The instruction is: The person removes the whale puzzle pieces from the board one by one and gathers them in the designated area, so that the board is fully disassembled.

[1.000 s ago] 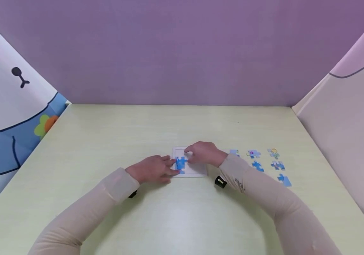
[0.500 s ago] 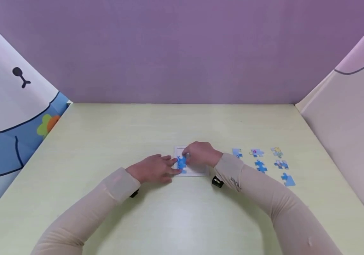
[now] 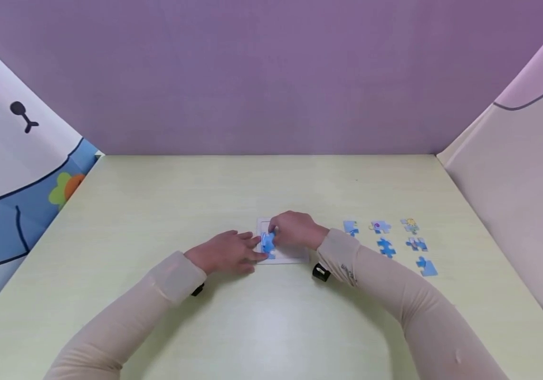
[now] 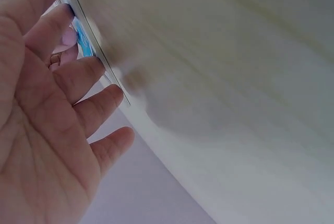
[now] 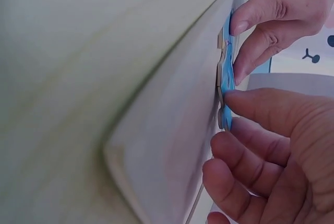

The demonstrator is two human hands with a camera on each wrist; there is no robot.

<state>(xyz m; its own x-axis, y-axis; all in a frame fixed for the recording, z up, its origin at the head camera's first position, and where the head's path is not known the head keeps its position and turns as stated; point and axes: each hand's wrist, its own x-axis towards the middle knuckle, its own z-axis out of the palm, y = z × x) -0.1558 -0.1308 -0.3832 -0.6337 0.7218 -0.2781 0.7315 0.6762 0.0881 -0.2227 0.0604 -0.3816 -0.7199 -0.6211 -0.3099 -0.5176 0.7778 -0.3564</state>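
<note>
A small white puzzle tray [image 3: 295, 257] lies on the table, with blue jigsaw pieces [image 3: 267, 243] along its left side. My left hand [image 3: 227, 254] reaches in from the left, its spread fingertips resting on the tray's left edge and the pieces there. In the left wrist view the fingers of that hand [image 4: 57, 83] are loosely extended. My right hand [image 3: 295, 230] is over the tray's upper middle. Seen from the right wrist, its thumb and index finger [image 5: 245, 132] pinch the end of a blue jigsaw piece [image 5: 226, 78]. The palm hides much of the tray in the head view.
To the right of the tray lie several loose jigsaw pieces, among them one with a yellow flower [image 3: 410, 226] and a plain blue corner one [image 3: 426, 266]. A purple wall [image 3: 271, 79] stands behind the table [image 3: 205, 190]. A black wrist mount [image 3: 321, 272] hangs below the right cuff.
My right hand has shifted slightly left, and its finger and thumb have drawn in onto the blue jigsaw piece. The left hand stays at the tray's left edge.
</note>
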